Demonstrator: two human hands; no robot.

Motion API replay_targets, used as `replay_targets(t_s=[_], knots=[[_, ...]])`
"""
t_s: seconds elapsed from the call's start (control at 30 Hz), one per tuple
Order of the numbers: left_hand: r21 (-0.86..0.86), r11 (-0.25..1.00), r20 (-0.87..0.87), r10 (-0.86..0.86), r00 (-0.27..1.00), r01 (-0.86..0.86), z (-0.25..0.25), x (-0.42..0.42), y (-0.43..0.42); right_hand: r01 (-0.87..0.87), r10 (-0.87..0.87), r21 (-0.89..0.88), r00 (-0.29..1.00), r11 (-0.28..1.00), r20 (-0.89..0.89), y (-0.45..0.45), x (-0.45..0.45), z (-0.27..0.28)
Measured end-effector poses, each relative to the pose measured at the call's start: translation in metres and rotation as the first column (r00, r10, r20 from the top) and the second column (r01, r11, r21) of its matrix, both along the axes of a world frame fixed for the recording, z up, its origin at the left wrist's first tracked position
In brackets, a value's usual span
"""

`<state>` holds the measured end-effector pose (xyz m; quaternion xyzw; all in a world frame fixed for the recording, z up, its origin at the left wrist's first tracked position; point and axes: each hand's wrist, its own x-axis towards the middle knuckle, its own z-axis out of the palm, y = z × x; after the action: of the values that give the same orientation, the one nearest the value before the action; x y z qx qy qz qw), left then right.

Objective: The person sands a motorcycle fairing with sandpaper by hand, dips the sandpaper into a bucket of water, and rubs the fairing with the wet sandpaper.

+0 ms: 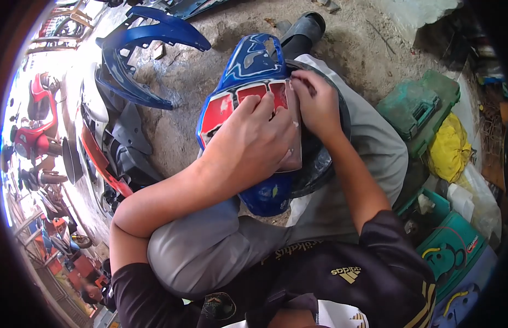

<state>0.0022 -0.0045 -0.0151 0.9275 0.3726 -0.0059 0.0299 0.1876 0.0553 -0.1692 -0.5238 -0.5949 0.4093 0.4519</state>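
Observation:
A blue motorcycle body panel with red recessed sections and pale sanded-looking edges lies across my lap. My left hand is over the red sections, its fingers bent and pinched together. Whatever is between those fingertips is hidden. My right hand curls its fingers at the panel's upper right edge, beside a brownish flat strip. Beneath the panel is a round black rim, partly covered by it and my hands. The panel's rounded blue lower end shows below my left hand.
Another blue fairing piece lies on the concrete floor, near black and red parts. To the right are a green case, a yellow cloth or bag and a teal toolbox. A red motorcycle stands far left.

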Motion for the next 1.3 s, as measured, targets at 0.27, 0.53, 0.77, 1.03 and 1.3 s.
replay_targets(t_s=[0.27, 0.53, 0.77, 1.03, 1.3], knots=[[-0.073, 0.997, 0.023, 0.040, 0.999, -0.039, 0.003, 0.003, 0.003, -0.092, 0.073, -0.200, 0.993, 0.976, -0.097, -0.005, 0.017, 0.006], [-0.086, 0.996, 0.018, 0.032, 0.999, -0.031, 0.005, 0.001, 0.001, -0.170, 0.149, 0.161, 0.980, 0.972, 0.135, -0.004, 0.009, 0.032], [-0.129, 0.991, 0.010, 0.047, 0.999, -0.045, 0.007, 0.001, 0.003, -0.129, 0.116, 0.118, 0.987, 0.985, 0.111, -0.005, 0.012, 0.026], [-0.153, 0.987, 0.005, 0.054, 0.999, -0.053, 0.010, 0.001, 0.003, -0.124, 0.114, 0.091, 0.987, 0.988, 0.115, -0.003, 0.017, 0.009], [-0.122, 0.992, 0.013, 0.044, 0.999, -0.042, 0.009, 0.001, 0.002, -0.138, 0.127, 0.092, 0.985, 0.986, 0.120, -0.003, 0.015, 0.012]])
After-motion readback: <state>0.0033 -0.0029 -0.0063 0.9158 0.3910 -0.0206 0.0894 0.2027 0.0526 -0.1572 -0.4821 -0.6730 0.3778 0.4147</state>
